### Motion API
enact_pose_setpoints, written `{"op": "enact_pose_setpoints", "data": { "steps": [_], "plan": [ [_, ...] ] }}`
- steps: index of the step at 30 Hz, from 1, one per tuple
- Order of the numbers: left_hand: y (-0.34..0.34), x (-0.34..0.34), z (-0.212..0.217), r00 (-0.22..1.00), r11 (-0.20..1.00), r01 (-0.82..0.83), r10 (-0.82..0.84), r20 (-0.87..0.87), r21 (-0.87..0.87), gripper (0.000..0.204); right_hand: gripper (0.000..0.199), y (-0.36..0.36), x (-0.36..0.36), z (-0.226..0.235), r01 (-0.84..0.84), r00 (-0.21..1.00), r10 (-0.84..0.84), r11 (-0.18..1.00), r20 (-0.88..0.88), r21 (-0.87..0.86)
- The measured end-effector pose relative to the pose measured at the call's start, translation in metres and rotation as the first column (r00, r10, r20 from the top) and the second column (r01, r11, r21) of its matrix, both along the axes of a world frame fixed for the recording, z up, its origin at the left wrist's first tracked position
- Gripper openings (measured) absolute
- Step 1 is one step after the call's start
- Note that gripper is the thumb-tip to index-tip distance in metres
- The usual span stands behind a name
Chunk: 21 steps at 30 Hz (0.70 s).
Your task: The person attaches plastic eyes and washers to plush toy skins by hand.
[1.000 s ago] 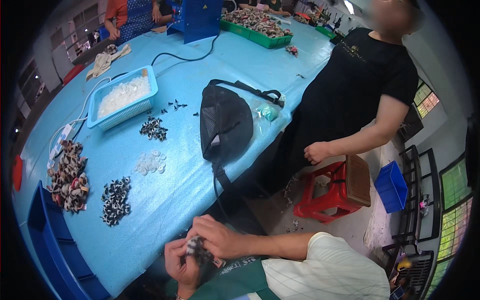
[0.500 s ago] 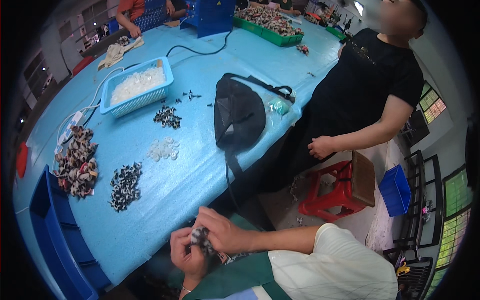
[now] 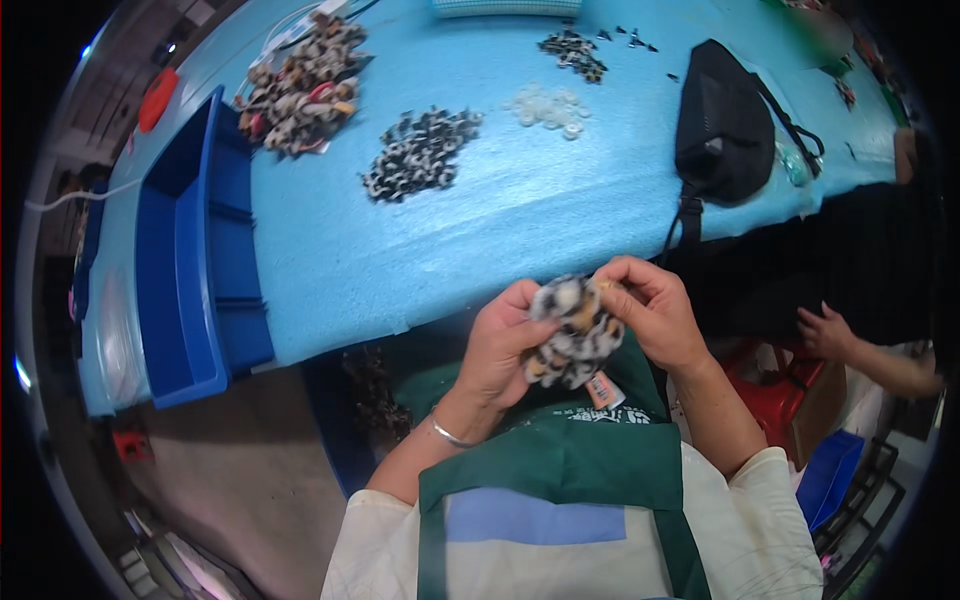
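In front of my green apron, both hands hold a small spotted plush piece [image 3: 572, 335] in black, white and tan fur. My left hand [image 3: 492, 345] grips it from the left, thumb across the fur. My right hand [image 3: 655, 312] pinches its upper right edge; what lies between those fingertips is too small to make out. A small white and orange label [image 3: 604, 390] hangs from the lower side of the plush. On the table beyond lie a pile of black and white small parts [image 3: 420, 152] and a cluster of translucent white discs [image 3: 550, 110].
A blue bin [image 3: 180, 270] stands at the table's left, beside a heap of spotted plush pieces [image 3: 308, 85]. Small dark parts [image 3: 575, 55] lie at the back. A black bag [image 3: 722, 130] rests on the right, near a person's hand [image 3: 828, 333] and a red stool [image 3: 760, 395].
My view has swung down and left, bringing both hands to the middle. My hands have spread apart somewhat, so more of the plush piece and its label shows.
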<state>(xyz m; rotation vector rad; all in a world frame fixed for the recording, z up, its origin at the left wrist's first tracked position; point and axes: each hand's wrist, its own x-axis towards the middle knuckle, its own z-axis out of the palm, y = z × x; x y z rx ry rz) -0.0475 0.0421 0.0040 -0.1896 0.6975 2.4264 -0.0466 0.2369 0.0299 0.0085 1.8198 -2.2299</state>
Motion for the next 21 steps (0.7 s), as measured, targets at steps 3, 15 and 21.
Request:
{"op": "enact_pose_setpoints", "data": {
  "steps": [3,15,21],
  "plan": [
    [-0.017,0.009,0.001,0.995,0.997,-0.031,0.023,-0.095,-0.077,0.044,0.014,0.061,0.001,0.015,-0.133,0.990,0.132,0.991,-0.039,-0.022],
    [-0.027,0.031,0.033,0.960,0.808,0.149,-0.257,-0.114,-0.570,0.047,0.022,0.144,-0.028,-0.321,-0.155,0.800,-0.459,0.465,0.387,0.872],
    [-0.031,0.035,0.040,0.990,0.840,0.135,-0.135,0.039,-0.526,0.052,0.029,0.119,-0.035,-0.358,-0.023,0.745,-0.570,0.497,0.346,0.867]
  ]
}}
